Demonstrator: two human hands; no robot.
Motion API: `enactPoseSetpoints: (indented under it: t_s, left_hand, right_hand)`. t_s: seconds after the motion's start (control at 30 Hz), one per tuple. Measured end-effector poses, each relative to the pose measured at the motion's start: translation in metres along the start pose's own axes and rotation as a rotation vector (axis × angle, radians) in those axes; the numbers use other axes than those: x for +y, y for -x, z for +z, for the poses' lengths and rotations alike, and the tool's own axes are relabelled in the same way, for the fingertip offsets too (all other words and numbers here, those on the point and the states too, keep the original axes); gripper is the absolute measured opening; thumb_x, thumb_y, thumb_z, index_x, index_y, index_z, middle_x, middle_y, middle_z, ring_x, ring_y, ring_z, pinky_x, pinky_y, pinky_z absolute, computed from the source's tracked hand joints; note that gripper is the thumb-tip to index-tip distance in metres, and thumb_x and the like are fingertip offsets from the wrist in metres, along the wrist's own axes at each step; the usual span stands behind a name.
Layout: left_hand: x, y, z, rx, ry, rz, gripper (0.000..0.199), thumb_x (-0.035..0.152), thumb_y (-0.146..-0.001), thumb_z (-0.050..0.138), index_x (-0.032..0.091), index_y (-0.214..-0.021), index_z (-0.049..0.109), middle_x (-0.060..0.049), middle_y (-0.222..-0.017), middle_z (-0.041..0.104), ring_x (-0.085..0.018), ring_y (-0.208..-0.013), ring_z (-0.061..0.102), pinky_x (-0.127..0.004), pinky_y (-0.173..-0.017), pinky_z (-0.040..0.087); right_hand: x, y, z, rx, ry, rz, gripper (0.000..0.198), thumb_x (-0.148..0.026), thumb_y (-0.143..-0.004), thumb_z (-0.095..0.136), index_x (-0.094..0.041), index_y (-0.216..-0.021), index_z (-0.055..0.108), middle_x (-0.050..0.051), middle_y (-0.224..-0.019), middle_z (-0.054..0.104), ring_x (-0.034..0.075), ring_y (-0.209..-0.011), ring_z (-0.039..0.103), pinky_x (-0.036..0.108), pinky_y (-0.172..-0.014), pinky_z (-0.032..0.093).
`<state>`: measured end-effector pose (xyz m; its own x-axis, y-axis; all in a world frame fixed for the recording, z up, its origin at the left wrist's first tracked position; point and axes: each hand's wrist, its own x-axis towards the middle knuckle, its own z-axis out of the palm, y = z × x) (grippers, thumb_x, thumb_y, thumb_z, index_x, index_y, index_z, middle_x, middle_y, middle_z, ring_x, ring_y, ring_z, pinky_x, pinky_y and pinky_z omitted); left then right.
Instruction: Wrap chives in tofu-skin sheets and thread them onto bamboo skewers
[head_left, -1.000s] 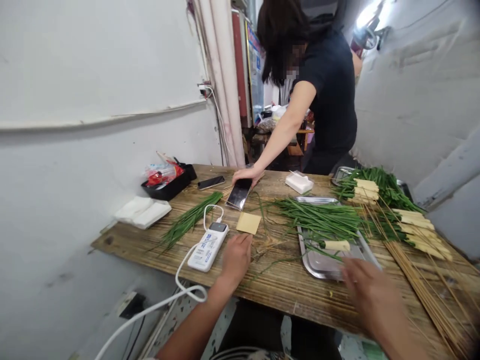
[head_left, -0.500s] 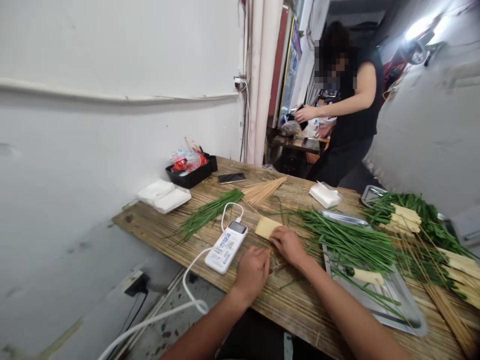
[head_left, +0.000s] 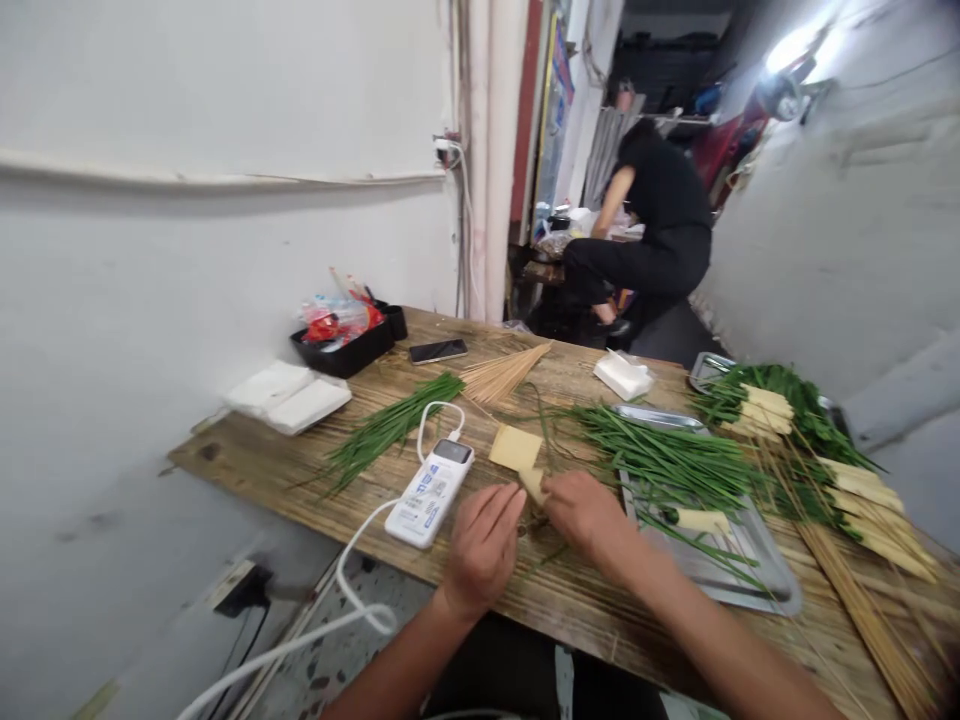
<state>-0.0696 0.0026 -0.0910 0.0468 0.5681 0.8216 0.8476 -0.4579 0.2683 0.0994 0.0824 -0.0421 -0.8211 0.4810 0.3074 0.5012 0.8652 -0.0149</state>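
Note:
My right hand (head_left: 589,512) pinches the edge of a thin pale-yellow tofu sheet (head_left: 532,484), which is tilted up from the table. My left hand (head_left: 484,540) is closed, its fingertips at the left edge of the same sheet; its thumb is hidden. Just beyond lies a square stack of tofu sheets (head_left: 515,447). Green garlic chives (head_left: 667,455) lie right of my right hand, partly over a metal tray (head_left: 776,575). On that tray rests a tofu roll (head_left: 703,521) with green ends. Another bunch of chives (head_left: 397,425) lies to the left.
A white power bank (head_left: 431,495) with a cable lies beside my left hand. Bamboo skewers (head_left: 506,373), a phone (head_left: 438,350), tissues (head_left: 624,375) and a black box (head_left: 349,350) stand farther back. Skewered rolls (head_left: 862,485) lie at right. A person (head_left: 660,220) bends down behind the table.
My right hand has drawn one tofu sheet off the stack toward me, and my left hand has met its edge. The person behind has bent down low. The view has shifted slightly right.

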Motion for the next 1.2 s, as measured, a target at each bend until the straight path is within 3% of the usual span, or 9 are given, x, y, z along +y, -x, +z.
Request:
enactPoseSetpoints:
  t_s: [0.1, 0.23, 0.3, 0.37, 0.47, 0.53, 0.67, 1.2]
  left_hand:
    - [0.008, 0.016, -0.009, -0.217, 0.049, 0.148, 0.045, 0.007, -0.083, 0.05, 0.02, -0.126, 0.053, -0.008, -0.113, 0.066, -0.024, -0.11, 0.057, -0.044, -0.095, 0.047]
    - [0.009, 0.029, -0.012, -0.43, 0.099, 0.182, 0.032, 0.017, -0.086, 0.054, 0.019, -0.117, 0.058, -0.009, -0.112, 0.066, -0.025, -0.108, 0.059, -0.042, -0.092, 0.05]
    - [0.007, 0.031, -0.012, -0.435, 0.099, 0.187, 0.03, 0.02, -0.086, 0.054, 0.019, -0.116, 0.059, -0.009, -0.113, 0.066, -0.024, -0.109, 0.059, -0.041, -0.091, 0.052]
    - [0.005, 0.03, -0.012, -0.42, 0.078, 0.204, 0.031, 0.02, -0.087, 0.053, 0.019, -0.117, 0.058, -0.009, -0.114, 0.065, -0.024, -0.11, 0.059, -0.039, -0.091, 0.052]
    - [0.004, 0.029, -0.011, -0.421, 0.042, 0.239, 0.032, 0.02, -0.088, 0.052, 0.017, -0.119, 0.057, -0.01, -0.117, 0.064, -0.024, -0.112, 0.058, -0.039, -0.091, 0.052]
    - [0.003, 0.029, -0.011, -0.427, 0.041, 0.248, 0.033, 0.021, -0.088, 0.052, 0.016, -0.12, 0.057, -0.011, -0.118, 0.063, -0.024, -0.113, 0.057, -0.04, -0.092, 0.052]
    - [0.002, 0.033, -0.011, -0.415, 0.062, 0.224, 0.034, 0.021, -0.087, 0.054, 0.017, -0.121, 0.057, -0.011, -0.119, 0.062, -0.024, -0.114, 0.056, -0.039, -0.094, 0.051]
    - [0.001, 0.036, -0.01, -0.387, 0.021, 0.227, 0.033, 0.02, -0.086, 0.053, 0.018, -0.118, 0.06, -0.01, -0.117, 0.063, -0.023, -0.114, 0.057, -0.035, -0.093, 0.053]
  right_hand:
    - [-0.027, 0.037, 0.001, -0.145, -0.009, -0.122, 0.023, -0.017, -0.093, 0.044, -0.016, -0.079, 0.061, 0.003, -0.08, 0.061, 0.015, -0.077, 0.05, 0.03, -0.077, 0.037]
    - [-0.033, 0.064, -0.007, -0.116, -0.07, -0.052, 0.02, -0.021, -0.094, 0.044, -0.016, -0.086, 0.061, 0.002, -0.083, 0.061, 0.014, -0.078, 0.05, 0.027, -0.076, 0.037]
    - [-0.009, 0.074, -0.021, -0.052, -0.074, 0.06, 0.022, -0.021, -0.095, 0.042, -0.018, -0.088, 0.063, 0.003, -0.084, 0.063, 0.014, -0.078, 0.051, 0.026, -0.074, 0.037]
    - [0.033, 0.087, -0.039, -0.009, 0.021, 0.298, 0.025, -0.018, -0.093, 0.042, -0.017, -0.084, 0.065, 0.004, -0.081, 0.064, 0.014, -0.077, 0.052, 0.026, -0.073, 0.038]
    - [0.108, 0.112, -0.062, -0.146, 0.27, 0.744, 0.021, -0.022, -0.091, 0.047, -0.018, -0.087, 0.068, 0.006, -0.088, 0.064, 0.016, -0.086, 0.056, 0.024, -0.074, 0.039]
    - [0.148, 0.128, -0.07, -0.172, 0.327, 0.853, 0.019, -0.022, -0.087, 0.052, -0.015, -0.092, 0.068, 0.01, -0.091, 0.064, 0.018, -0.088, 0.057, 0.025, -0.074, 0.04]
    - [0.181, 0.144, -0.068, -0.247, 0.324, 0.835, 0.018, -0.028, -0.086, 0.055, -0.017, -0.089, 0.069, 0.008, -0.091, 0.064, 0.019, -0.091, 0.058, 0.024, -0.073, 0.041]
    - [0.175, 0.124, -0.061, -0.36, 0.374, 0.73, 0.022, -0.015, -0.085, 0.046, -0.011, -0.082, 0.067, 0.013, -0.092, 0.065, 0.02, -0.084, 0.062, 0.025, -0.068, 0.042]
